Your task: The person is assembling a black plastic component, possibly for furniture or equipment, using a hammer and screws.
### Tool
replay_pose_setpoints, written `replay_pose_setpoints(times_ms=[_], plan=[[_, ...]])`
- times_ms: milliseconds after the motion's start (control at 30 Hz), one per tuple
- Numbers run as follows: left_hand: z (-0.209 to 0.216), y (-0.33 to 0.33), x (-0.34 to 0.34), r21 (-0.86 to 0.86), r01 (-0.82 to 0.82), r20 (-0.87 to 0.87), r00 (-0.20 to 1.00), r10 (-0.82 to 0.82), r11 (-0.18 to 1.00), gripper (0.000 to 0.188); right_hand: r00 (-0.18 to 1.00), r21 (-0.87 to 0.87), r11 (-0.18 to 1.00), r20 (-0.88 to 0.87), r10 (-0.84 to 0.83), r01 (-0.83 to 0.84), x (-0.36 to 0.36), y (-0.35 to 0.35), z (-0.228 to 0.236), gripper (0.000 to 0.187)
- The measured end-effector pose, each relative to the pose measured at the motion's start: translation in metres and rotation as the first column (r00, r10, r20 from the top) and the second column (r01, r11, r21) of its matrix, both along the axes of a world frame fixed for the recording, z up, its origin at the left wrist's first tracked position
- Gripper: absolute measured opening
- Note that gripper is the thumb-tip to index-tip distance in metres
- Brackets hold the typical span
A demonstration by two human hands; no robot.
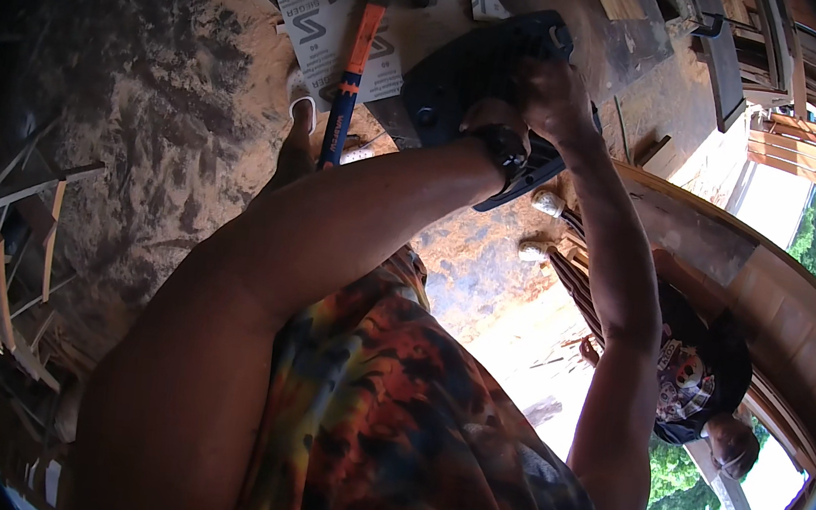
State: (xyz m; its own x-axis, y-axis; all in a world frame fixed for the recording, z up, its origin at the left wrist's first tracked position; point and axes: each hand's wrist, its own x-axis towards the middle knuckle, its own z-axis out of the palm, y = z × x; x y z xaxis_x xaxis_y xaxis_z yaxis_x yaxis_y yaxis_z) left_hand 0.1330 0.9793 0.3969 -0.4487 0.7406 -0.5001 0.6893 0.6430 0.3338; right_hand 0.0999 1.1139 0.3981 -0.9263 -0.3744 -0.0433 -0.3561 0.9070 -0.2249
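Setting: sawdust-covered workshop floor (pixel 146 84), seen from above past the person's tie-dyed shirt (pixel 409 426); daylight and greenery at right.
Left hand: the left hand (pixel 493 124), wristwatch (pixel 505 150) at the wrist, lies against the dark blue flat object (pixel 469 71); its fingers are hidden, so how far it is closed cannot be told.
Right hand: the right hand (pixel 552 95) is curled closed over the upper part of the same object.
Object held: dark, flat, round-cornered, raised between both hands above the floor.
Progress: judged as mid-handling; nothing shows work on the object as finished.
Surroundings: hammer (pixel 358 58) with orange and blue handle lying on a printed white sheet (pixel 326 4) beyond the hands; wood offcuts (pixel 32 202) at left; curved wooden frame (pixel 776 297) at right.
Obstruction: another person (pixel 706 380) crouches just beside the right forearm.
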Motion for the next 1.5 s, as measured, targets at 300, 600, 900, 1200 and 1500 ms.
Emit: replay_pose_setpoints(times_ms=[300, 600, 900, 1200, 1500], plan=[[-0.022, 0.010, 0.003, -0.056, -0.029, 0.019, 0.999, 0.030, 0.998, 0.034, 0.987, -0.082, 0.994, -0.150, 0.064, -0.077, 0.003, 0.008, -0.016, 0.012], [-0.001, -0.059, -0.007, 0.350, -0.002, -0.132, 0.990, 0.052, 0.937, 0.044, 0.722, -0.126, 0.757, -0.236, -0.650, 0.641, 0.100, 0.034, 0.037, 0.037], [-0.013, -0.099, -0.067, 0.524, -0.406, -0.078, 0.853, 0.517, 0.749, 0.041, 0.127, -0.560, -0.411, 0.688, -0.715, 0.720, 0.198, -0.021, -0.026, 0.048], [-0.032, -0.096, -0.059, 0.500, -0.312, -0.108, 0.903, 0.415, 0.808, 0.040, 0.144, -0.568, -0.207, 0.511, -0.848, 0.797, 0.188, -0.056, -0.005, 0.040], [-0.008, -0.068, -0.058, 0.457, -0.597, 0.100, 0.771, 0.629, 0.659, 0.056, 0.143, -0.463, -0.113, 0.483, -0.864, 0.879, 0.186, -0.068, 0.012, 0.044]])
